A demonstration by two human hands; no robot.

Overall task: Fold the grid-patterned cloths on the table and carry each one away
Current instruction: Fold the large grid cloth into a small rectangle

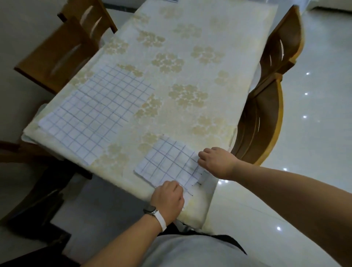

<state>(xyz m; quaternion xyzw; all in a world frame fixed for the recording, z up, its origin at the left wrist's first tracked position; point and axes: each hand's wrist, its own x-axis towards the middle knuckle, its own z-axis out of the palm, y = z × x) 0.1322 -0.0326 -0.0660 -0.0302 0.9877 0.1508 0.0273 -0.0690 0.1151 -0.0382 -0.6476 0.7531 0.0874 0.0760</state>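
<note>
A small folded white cloth with a blue grid (167,163) lies at the near right corner of the table (190,62). My left hand (168,198), with a white watch strap on the wrist, grips the cloth's near edge with curled fingers. At the cloth's right edge my right hand (217,162) pinches it, fingers curled down. A larger grid-patterned cloth (95,112) lies spread flat on the table's left side, touched by neither hand.
The table wears a cream cover with a gold flower pattern. Wooden chairs stand at the left (62,49) and the right (266,114). A glossy white tiled floor (314,133) lies to the right. Another striped item (172,1) peeks in at the far edge.
</note>
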